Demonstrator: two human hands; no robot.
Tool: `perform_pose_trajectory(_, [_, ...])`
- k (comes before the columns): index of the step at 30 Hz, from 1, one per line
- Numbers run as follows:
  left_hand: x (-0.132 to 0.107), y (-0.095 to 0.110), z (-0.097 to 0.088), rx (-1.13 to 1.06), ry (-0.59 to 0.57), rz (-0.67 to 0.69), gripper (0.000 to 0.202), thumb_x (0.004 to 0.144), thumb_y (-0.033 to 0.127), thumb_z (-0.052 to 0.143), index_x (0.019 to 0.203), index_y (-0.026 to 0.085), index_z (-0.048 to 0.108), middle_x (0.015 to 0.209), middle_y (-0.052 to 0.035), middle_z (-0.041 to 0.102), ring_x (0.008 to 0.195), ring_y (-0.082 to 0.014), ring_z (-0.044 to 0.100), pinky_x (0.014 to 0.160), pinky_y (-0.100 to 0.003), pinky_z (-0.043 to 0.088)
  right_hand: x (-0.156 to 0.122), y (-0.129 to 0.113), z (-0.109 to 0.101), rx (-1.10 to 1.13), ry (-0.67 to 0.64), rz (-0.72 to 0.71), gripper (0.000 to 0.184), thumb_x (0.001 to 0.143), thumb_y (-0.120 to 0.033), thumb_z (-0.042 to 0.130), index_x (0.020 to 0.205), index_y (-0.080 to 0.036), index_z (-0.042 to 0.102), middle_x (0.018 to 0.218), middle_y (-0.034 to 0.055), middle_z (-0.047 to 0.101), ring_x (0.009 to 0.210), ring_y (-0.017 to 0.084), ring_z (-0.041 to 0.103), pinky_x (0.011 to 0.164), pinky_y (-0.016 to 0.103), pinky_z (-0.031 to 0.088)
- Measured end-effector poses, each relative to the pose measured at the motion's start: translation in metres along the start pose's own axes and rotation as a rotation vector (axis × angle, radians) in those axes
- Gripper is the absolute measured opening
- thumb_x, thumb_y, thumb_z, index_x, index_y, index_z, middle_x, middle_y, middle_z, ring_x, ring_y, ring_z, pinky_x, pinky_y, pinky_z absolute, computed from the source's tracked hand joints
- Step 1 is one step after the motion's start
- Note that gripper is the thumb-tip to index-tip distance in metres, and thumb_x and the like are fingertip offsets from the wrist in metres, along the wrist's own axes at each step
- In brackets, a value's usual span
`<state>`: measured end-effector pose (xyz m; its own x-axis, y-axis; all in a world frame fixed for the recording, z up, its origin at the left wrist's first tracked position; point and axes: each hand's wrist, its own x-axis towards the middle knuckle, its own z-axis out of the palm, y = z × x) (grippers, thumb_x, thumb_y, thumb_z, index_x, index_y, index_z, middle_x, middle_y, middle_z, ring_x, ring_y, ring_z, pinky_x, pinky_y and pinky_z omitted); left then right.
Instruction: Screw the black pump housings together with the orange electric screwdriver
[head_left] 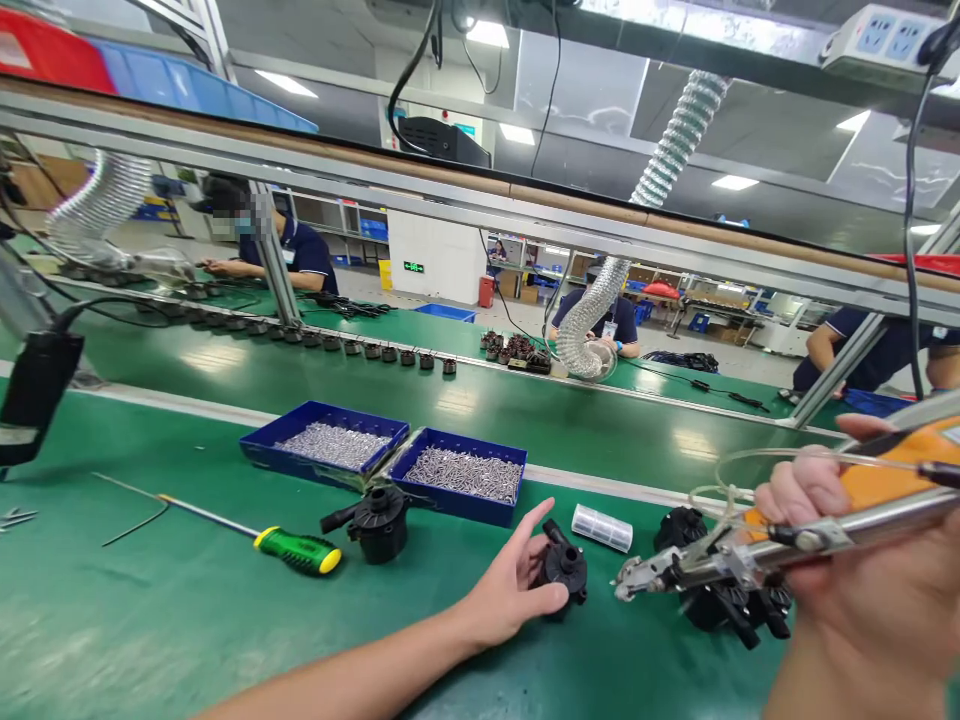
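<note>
My left hand (504,598) is around a small black pump housing (566,568) on the green bench, thumb at its near side and index finger stretched out past it. My right hand (870,590) grips an orange powered screwdriver (896,465) with a metal tube and a thin clear hose along it. Its metal tip points left, a little to the right of the pump and apart from it. More black pump housings (720,605) stand partly hidden behind the tool. Another pump housing (384,525) stands to the left.
Two blue trays (517,490) of small screws stand behind the hands. A clear plastic roll (601,528) lies near the pump. At left lie a green-handled screwdriver (300,552) and a bent metal rod (142,530). Co-workers sit beyond the conveyor (360,385).
</note>
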<state>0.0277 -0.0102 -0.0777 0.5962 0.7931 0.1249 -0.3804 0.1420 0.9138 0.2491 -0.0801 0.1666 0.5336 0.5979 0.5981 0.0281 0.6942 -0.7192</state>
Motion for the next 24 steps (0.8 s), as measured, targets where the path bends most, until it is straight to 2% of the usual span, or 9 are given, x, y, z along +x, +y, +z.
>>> perform_pose_trajectory(3, [0.001,-0.005,0.008,0.068,0.166,0.039,0.118,0.069,0.05,0.098,0.161,0.024,0.03,0.139,-0.0164,0.058,0.134,-0.0356,0.058,0.119,-0.048,0.039,-0.012,0.01,0.012,-0.076,-0.051,-0.003,0.092,0.059,-0.101,0.072,0.107,-0.025,0.053,0.052,-0.0086,0.041,0.041,0.012,0.03,0.038,0.025,0.03])
perform_pose_trajectory(6, [0.002,-0.005,0.01,-0.009,0.096,0.011,0.118,0.075,0.056,0.093,0.163,0.023,0.022,0.144,-0.0188,0.057,0.132,-0.035,0.059,0.118,-0.049,0.041,-0.02,0.02,0.02,-0.028,-0.083,0.022,0.085,0.063,-0.091,0.081,0.109,-0.024,0.057,0.061,-0.007,0.043,0.046,0.01,0.034,0.043,0.024,0.033])
perform_pose_trajectory(9, [0.005,-0.002,0.006,-0.025,0.033,-0.048,0.129,0.066,0.049,0.1,0.164,0.023,0.021,0.138,-0.0169,0.062,0.128,-0.0337,0.062,0.121,-0.051,0.038,-0.023,0.028,0.023,-0.035,-0.094,0.038,0.086,0.061,-0.089,0.083,0.111,-0.023,0.059,0.065,-0.0059,0.044,0.048,0.009,0.036,0.044,0.024,0.032])
perform_pose_trajectory(13, [0.007,0.001,0.004,0.051,0.07,-0.078,0.116,0.06,0.042,0.104,0.155,0.025,0.04,0.131,-0.011,0.061,0.12,-0.0303,0.064,0.12,-0.05,0.039,-0.023,0.032,0.024,-0.043,-0.095,0.077,0.088,0.059,-0.088,0.085,0.111,-0.022,0.06,0.068,-0.0053,0.045,0.05,0.011,0.041,0.044,0.024,0.033])
perform_pose_trajectory(17, [0.007,0.004,0.004,0.07,0.069,-0.123,0.099,0.056,0.037,0.104,0.142,0.025,0.057,0.13,-0.0093,0.058,0.115,-0.0286,0.065,0.112,-0.047,0.047,-0.024,0.03,0.024,-0.057,-0.117,0.054,0.088,0.059,-0.091,0.083,0.108,-0.022,0.06,0.066,-0.006,0.042,0.048,0.01,0.038,0.042,0.023,0.032])
perform_pose_trajectory(24, [0.013,0.008,0.006,0.045,0.086,-0.159,0.09,0.05,0.029,0.106,0.131,0.02,0.071,0.125,-0.0101,0.063,0.109,-0.0261,0.065,0.1,-0.041,0.052,-0.032,0.045,0.029,-0.075,-0.162,0.036,0.071,0.071,-0.08,0.085,0.104,-0.023,0.058,0.065,-0.0047,0.047,0.048,0.013,0.046,0.043,0.026,0.04])
